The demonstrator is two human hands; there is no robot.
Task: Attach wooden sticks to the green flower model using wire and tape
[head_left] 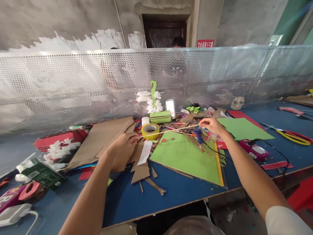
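Note:
A long thin pale stick (171,130) is stretched level above the cluttered table, one end in each of my hands. My left hand (126,142) pinches its left end, over brown cardboard sheets (105,133). At the other end, my right hand (212,125) pinches it between thumb and fingers. Behind the stick lies a roll of yellow tape (150,130). Below it is a green sheet (186,156) with a yellow edge strip. A blue glue gun (197,134) with a black cord rests near my right hand.
A perforated metal screen (122,78) closes off the table's far side, with a person behind it. Scissors (288,133) and a purple device (254,150) lie right. A green box (40,173) stands left. Cardboard scraps (155,186) lie toward the front edge.

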